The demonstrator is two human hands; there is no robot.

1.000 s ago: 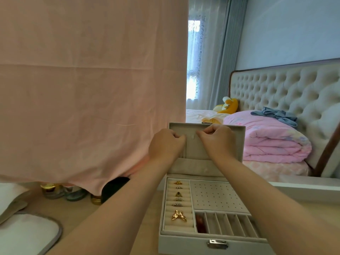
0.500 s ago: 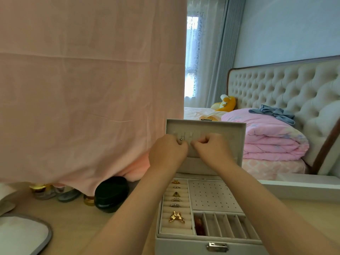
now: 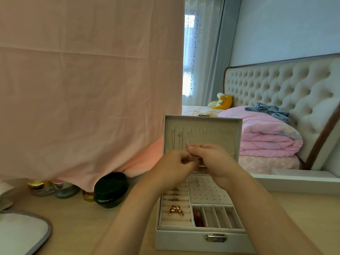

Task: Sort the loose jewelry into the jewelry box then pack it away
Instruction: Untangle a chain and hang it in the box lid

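Note:
An open white jewelry box (image 3: 185, 237) stands on the wooden table, its lid (image 3: 233, 137) upright. Thin chain necklaces (image 3: 179, 142) hang from hooks at the lid's left. Rings and a gold butterfly piece (image 3: 176, 210) sit in the left ring rolls, a reddish item (image 3: 198, 218) lies in the first slot. My left hand (image 3: 173, 167) and my right hand (image 3: 211, 159) meet in front of the lid's lower part, fingers curled, pinching the lower end of a thin chain between them.
A pink cloth (image 3: 88, 85) hangs over the table's back left, with small jars (image 3: 44, 188) and a black round case (image 3: 111, 189) beneath it. A grey-rimmed white tray (image 3: 24, 232) lies at the front left. A bed with pink quilt (image 3: 266, 138) is beyond.
Both hands have come down from the hooks at the top of the lid to its lower part. The hanging chains are now uncovered.

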